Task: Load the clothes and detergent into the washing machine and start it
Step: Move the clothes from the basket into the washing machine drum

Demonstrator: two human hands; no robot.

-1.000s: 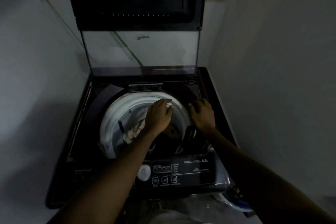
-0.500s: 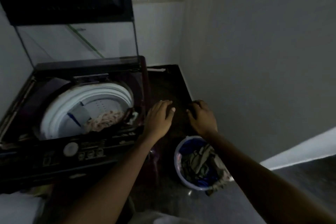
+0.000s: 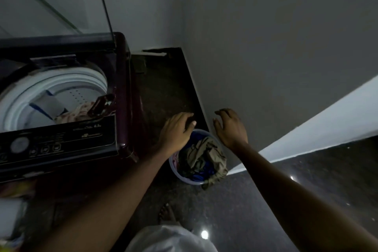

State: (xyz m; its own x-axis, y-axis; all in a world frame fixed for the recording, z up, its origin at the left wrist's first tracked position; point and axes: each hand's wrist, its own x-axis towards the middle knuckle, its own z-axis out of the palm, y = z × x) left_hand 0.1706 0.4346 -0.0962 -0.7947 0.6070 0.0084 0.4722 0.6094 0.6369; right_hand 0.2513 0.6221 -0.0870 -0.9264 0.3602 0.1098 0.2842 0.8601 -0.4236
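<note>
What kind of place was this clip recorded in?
Probably a home laundry corner: an open top-loading washing machine stands against plain walls, and a tub of clothes sits on the dark floor beside it.

Dim room; grey wall [image 3: 266, 37] corner, dark speckled floor [image 3: 255, 206], light glints.

Washing machine [image 3: 120, 88] lid up, clothes [image 3: 204, 157] in bucket [image 3: 182, 178]

Basket [image 3: 185, 178] of clothes [image 3: 201, 157] sits right of washing machine [image 3: 120, 88].
</note>
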